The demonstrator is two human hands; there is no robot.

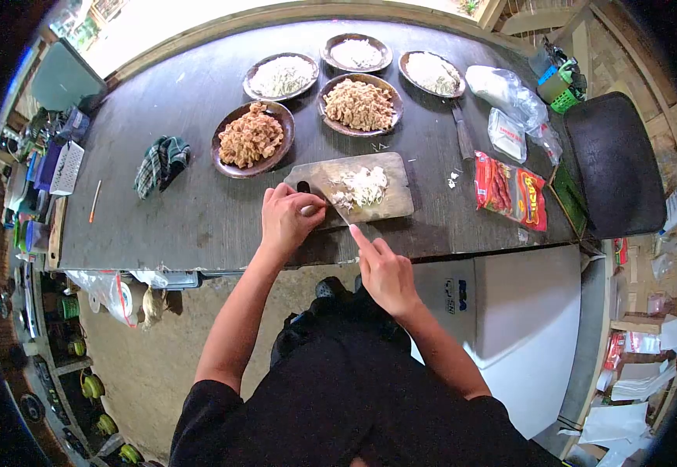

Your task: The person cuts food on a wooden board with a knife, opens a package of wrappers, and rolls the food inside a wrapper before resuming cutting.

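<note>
A wooden cutting board lies near the table's front edge, with a pile of pale shreds on it. My right hand is closed round a knife, its index finger stretched along the back; the blade points up and left across the board. At the board's left end, my left hand has its fingers pinched together close to the blade. A small pale piece seems to be between them, too hidden to name. Beyond the board stand a plate of brown fried pieces and a plate of tan crumbly pieces.
Further back are three plates of white shreds. A checked cloth and a thin orange stick lie left. Right are a second knife, plastic bags, a red packet and a black chair.
</note>
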